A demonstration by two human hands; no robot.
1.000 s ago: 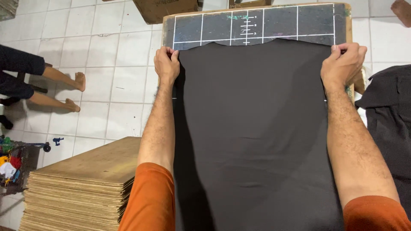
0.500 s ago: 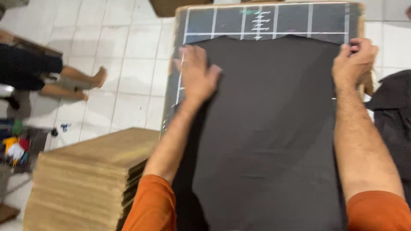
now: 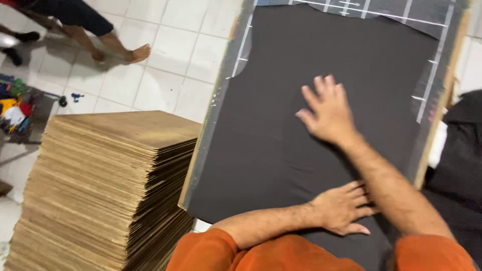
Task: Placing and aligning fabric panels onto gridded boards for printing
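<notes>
While both of my hands lie flat on the black fabric [image 3: 321, 65], neither one grips anything. My right hand [image 3: 327, 111] rests palm down near the middle of the cloth, fingers extended and slightly fanned, pointing toward the far end of the board. My left hand [image 3: 342, 208] crosses in front of my body and presses on the near part of the fabric, fingers straight and close together, pointing to my right, just beside my right forearm. The fabric is spread over a dark board [image 3: 436, 65] marked with pale ruled lines; the board's far strip and right margin show beyond the cloth edge. To my left, a tall stack of thin brown boards [image 3: 105, 185] stands on the white tiled floor [image 3: 170, 35], its top corner near the board's left edge. Another person's bare leg and foot [image 3: 131, 52] are on the tiles at upper left. More dark cloth [image 3: 462, 160] lies to the right.
</notes>
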